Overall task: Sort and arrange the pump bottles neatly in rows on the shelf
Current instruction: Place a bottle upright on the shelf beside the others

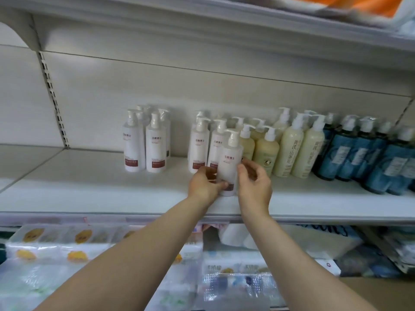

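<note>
A white pump bottle with a dark red label point(230, 162) stands upright near the front of the white shelf point(112, 194). My left hand point(205, 185) grips its lower left side, thumb across the label. My right hand point(254, 182) is at its right side, with curled fingers touching the bottle near mid-height. Behind it stand more white bottles point(199, 144). A separate group of white bottles point(146, 142) stands to the left. Cream bottles point(292, 144) and blue bottles point(363, 158) fill the right.
A bare stretch of shelf lies left of the white bottles and along the front edge. Another shelf point(202, 23) hangs overhead. Below, wrapped tissue packs point(56, 248) fill the lower shelf.
</note>
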